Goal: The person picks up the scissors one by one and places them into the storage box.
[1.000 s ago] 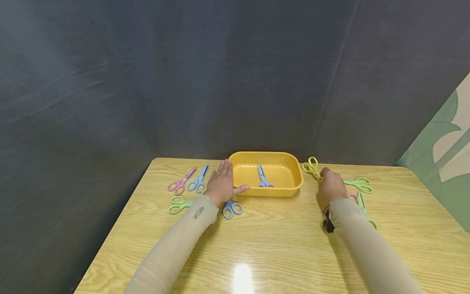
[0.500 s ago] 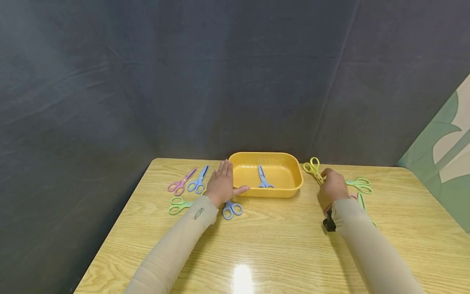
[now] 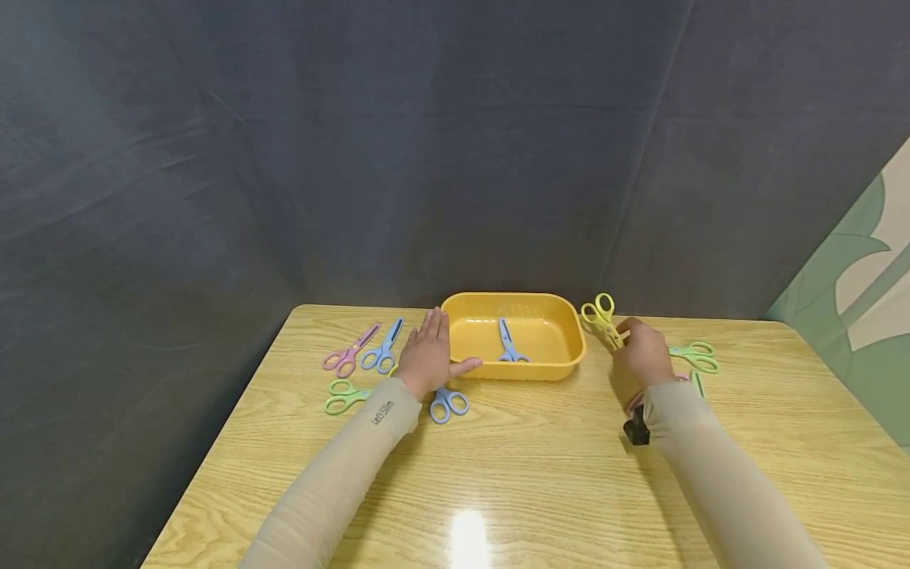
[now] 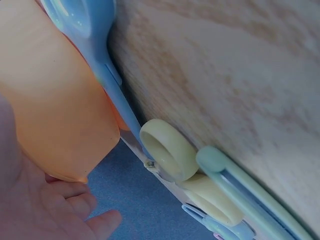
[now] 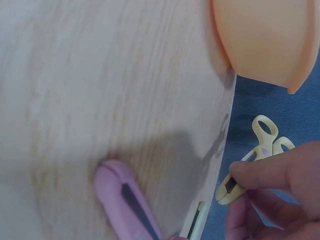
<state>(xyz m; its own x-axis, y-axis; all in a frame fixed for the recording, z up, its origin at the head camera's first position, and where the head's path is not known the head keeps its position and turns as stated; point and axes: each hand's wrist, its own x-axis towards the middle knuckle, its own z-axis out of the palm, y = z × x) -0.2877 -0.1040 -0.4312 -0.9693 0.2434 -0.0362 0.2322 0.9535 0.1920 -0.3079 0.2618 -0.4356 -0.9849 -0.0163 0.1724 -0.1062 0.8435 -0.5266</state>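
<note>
My left hand [image 3: 426, 356] lies with straight fingers against the left side of a yellow plastic basin [image 3: 517, 371], thumb over its front rim. Blue scissors [image 3: 508, 344] lie inside the basin. Between thumb and fingers, my right hand [image 3: 645, 353] pinches yellow scissors [image 3: 603, 318] by the blade end, handles pointing up and away; the right wrist view shows the yellow scissors [image 5: 264, 145] raised off the table. Under and near my left hand are blue scissors [image 3: 448, 405], and yellow scissors [image 4: 170, 150] that the hand mostly hides in the head view.
Pink scissors [image 3: 345, 361], blue scissors [image 3: 382, 356] and green scissors [image 3: 344, 397] lie left on the wooden table [image 3: 540, 474]. Green scissors [image 3: 700, 357] lie right of my right hand, with pink scissors [image 5: 122, 200] near its wrist. A dark cloth [image 3: 455, 158] hangs behind the table's back edge.
My right hand has lifted the yellow scissors slightly off the table, and their handles have tipped upward. My left hand and the basin have stayed in place.
</note>
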